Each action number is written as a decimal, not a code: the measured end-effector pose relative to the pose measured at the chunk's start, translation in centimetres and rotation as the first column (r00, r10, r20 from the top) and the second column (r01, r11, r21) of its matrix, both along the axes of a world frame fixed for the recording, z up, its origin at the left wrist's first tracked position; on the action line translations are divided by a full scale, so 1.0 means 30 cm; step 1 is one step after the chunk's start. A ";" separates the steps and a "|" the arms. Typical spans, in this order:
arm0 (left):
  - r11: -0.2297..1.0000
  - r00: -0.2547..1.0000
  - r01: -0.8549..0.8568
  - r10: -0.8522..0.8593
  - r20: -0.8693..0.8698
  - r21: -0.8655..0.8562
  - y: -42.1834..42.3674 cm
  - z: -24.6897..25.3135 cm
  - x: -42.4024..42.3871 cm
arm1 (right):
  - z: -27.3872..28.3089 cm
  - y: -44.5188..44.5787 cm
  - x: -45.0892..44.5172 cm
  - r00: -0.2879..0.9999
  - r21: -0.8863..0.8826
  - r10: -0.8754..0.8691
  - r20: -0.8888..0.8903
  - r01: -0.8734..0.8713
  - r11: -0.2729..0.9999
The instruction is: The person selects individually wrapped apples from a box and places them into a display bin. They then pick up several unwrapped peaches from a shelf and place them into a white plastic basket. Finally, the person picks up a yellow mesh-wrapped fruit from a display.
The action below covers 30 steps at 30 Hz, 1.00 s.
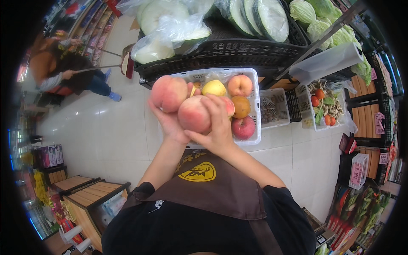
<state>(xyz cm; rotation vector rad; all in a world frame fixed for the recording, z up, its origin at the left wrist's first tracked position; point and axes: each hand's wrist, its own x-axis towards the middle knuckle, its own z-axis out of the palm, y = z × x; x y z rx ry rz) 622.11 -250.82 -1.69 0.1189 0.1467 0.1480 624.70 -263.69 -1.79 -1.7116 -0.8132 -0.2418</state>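
My left hand [167,124] cradles a large pink peach [169,93] against its fingers. Just right of it, my right hand [220,126] curls around a second peach [193,114], which partly covers the left palm. Both peaches are held above a white plastic crate [256,105]. Inside the crate lie a yellow apple or pear [214,88], an orange-pink peach [240,85], a brownish-orange round fruit [241,107] and a red apple [243,127]. Another reddish fruit [228,106] shows partly behind my right fingers. My hands hide the crate's left part.
Behind the crate, a black plastic crate [223,52] holds film-wrapped winter melon pieces [272,20]. A plastic bag roll [328,62] hangs at the right, near a crate of vegetables [326,108]. At the left a person [63,70] holds a long-handled dustpan [127,62] on the tiled floor.
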 end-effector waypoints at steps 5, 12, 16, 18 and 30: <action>0.905 0.979 0.033 0.056 -0.196 0.425 0.037 -0.046 0.091 | -0.023 -0.070 0.068 0.947 0.070 -0.065 -0.313 0.091 0.993; 0.052 0.982 0.167 0.084 -0.171 0.985 0.168 -0.150 0.317 | 0.038 -0.188 0.304 0.964 -0.246 -0.266 0.026 0.264 0.933; -0.265 0.976 0.211 0.111 -0.188 0.941 0.165 -0.193 0.318 | -0.053 -0.213 0.350 0.984 -0.502 -0.176 -0.025 0.140 0.854; -0.438 0.969 0.247 0.108 -0.223 0.864 0.213 -0.204 0.349 | -0.073 -0.210 0.358 0.989 -0.621 -0.149 0.016 0.126 0.773; -0.406 0.993 0.116 0.037 -0.111 0.907 0.216 -0.213 0.385 | -0.053 -0.144 0.418 0.998 -0.675 -0.045 0.052 0.068 0.734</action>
